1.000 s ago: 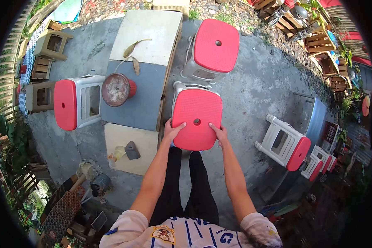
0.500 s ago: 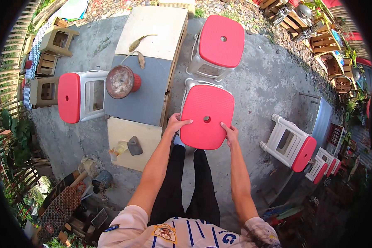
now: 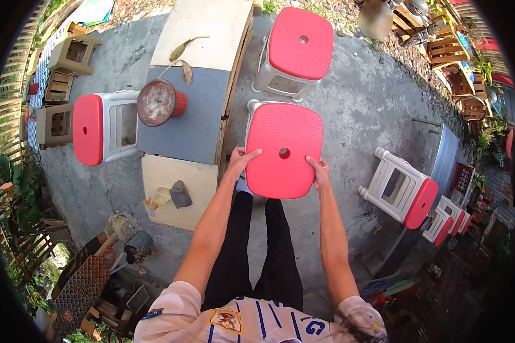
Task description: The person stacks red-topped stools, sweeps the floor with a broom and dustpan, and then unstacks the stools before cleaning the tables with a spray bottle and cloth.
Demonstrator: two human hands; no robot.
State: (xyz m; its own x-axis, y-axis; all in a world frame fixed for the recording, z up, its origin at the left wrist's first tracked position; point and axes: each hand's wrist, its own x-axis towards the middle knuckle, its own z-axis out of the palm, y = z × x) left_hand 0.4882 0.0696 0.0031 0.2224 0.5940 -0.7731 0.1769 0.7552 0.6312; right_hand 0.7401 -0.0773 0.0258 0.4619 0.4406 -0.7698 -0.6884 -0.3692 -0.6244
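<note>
A plastic stool with a red seat (image 3: 283, 148) and grey-white legs is held in front of me above the concrete floor. My left hand (image 3: 240, 160) grips the seat's left edge, thumb on top. My right hand (image 3: 319, 173) grips its right edge the same way. Both arms reach straight forward over my black trousers. The seat has a small round hole near its middle.
Another red-seated stool (image 3: 298, 44) stands upright just beyond. One stool (image 3: 101, 128) lies on its side at the left, others (image 3: 402, 194) lie at the right. A low board table (image 3: 194, 91) at the left carries a rusty round lid (image 3: 156, 102). Crates and clutter line the edges.
The held stool has risen and come closer to the camera, its seat looking larger. Both hands keep the same grip on its edges.
</note>
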